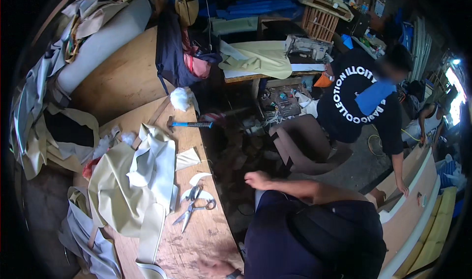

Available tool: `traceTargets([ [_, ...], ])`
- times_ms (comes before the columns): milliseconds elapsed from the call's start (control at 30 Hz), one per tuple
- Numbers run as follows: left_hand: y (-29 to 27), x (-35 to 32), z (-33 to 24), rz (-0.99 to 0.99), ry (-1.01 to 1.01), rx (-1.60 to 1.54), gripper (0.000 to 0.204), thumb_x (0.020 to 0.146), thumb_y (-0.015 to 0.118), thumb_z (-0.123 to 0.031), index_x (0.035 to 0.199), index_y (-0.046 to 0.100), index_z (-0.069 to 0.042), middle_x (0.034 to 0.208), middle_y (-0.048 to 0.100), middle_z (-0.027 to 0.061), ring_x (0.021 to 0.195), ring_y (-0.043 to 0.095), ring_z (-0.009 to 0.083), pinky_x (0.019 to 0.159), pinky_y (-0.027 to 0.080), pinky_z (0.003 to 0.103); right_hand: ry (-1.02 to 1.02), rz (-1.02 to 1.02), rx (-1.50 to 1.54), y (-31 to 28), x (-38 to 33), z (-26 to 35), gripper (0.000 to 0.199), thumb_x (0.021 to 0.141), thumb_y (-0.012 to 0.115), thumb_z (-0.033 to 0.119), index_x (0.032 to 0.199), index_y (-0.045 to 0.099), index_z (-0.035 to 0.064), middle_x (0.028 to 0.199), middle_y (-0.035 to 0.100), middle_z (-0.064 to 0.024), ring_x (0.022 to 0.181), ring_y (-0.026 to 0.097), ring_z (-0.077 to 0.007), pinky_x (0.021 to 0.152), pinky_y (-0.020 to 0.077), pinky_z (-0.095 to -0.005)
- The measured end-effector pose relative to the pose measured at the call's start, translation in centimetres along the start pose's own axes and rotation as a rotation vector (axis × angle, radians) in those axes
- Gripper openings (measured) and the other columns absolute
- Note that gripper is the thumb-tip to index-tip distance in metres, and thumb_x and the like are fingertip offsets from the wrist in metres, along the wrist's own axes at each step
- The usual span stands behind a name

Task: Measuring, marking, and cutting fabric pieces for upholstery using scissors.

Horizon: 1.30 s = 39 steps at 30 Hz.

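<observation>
The wooden tabletop (pixel 211 230) runs down the left of the scene. At the right, a pale panel (pixel 410 207) leans at a slant, and a co-worker (pixel 344 107) in black rests one hand on its upper edge. Cream cloth (pixel 115 190) lies heaped on the tabletop, with a whitish cloth (pixel 152 161) crumpled over part of it. Beyond the tabletop, a sewing machine (pixel 307 46) stands at the back.

The person's right hand (pixel 258 180) hangs just beyond the tabletop's edge, fingers curled in, no object visible in them. The left hand (pixel 216 267) is low over the tabletop, too blurred to tell whether its fingers are open or closed. Between the cloth and that edge lie the scissors (pixel 190 207), blades parted, partly over a curved white scrap (pixel 206 195). A blue-handled hammer (pixel 189 125) lies farther up, near a wad of white stuffing (pixel 181 99).
</observation>
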State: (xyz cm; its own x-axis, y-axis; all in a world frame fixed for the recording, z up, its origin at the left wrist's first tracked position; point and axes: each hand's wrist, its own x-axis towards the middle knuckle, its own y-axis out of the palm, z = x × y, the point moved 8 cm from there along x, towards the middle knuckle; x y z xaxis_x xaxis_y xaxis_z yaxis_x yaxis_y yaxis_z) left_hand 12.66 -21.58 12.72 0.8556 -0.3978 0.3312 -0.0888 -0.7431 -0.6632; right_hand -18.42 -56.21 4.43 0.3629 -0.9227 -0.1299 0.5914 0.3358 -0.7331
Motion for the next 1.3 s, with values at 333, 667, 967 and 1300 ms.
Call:
traceTargets([
  [333,24.7,-3.4,-20.2,0.8,0.137,-0.206,0.03,0.091,0.064,-0.004,0.122,0.063,-0.003,0.106,0.067,0.0135,0.105,0.065,0.0216,0.091,0.051,0.032,0.164,0.095,0.26,-6.8,10.3,-21.0,0.001,0.09,0.064,0.004,0.089,0.064,0.0038,0.083,0.066,-0.0048,0.075,0.062,-0.0143,0.069,0.0507,-0.0307],
  [667,25.0,-11.9,-20.5,0.613,-0.527,-0.39,0.025,0.096,0.065,-0.01,0.119,0.065,-0.002,0.111,0.07,0.0099,0.101,0.067,0.0171,0.087,0.053,0.03,-0.857,0.227,0.29,-5.0,32.0,13.4,0.022,0.092,0.062,0.015,0.106,0.071,0.0012,0.094,0.068,-0.0174,0.089,0.066,-0.0327,0.078,0.0521,-0.0406],
  [967,19.1,-10.2,-16.4,0.263,-0.609,-0.581,0.025,0.096,0.065,-0.007,0.12,0.065,-0.001,0.11,0.07,0.006,0.102,0.064,0.0135,0.091,0.051,0.028,0.182,0.525,0.507,10.6,43.0,12.3,0.024,0.091,0.071,0.028,0.098,0.066,0.0057,0.076,0.056,-0.0002,0.059,0.049,-0.0111,0.04,0.0412,-0.0286],
  [1300,1.8,-2.2,-9.8,0.113,-0.55,-0.599,0.029,0.093,0.067,-0.009,0.121,0.066,-0.001,0.117,0.069,0.0094,0.109,0.063,0.0178,0.098,0.048,0.032,-0.923,0.077,0.919,-7.0,22.2,47.1,0.016,0.097,0.065,0.016,0.098,0.073,0.0019,0.085,0.072,-0.0028,0.076,0.065,-0.0096,0.069,0.0537,-0.0254],
])
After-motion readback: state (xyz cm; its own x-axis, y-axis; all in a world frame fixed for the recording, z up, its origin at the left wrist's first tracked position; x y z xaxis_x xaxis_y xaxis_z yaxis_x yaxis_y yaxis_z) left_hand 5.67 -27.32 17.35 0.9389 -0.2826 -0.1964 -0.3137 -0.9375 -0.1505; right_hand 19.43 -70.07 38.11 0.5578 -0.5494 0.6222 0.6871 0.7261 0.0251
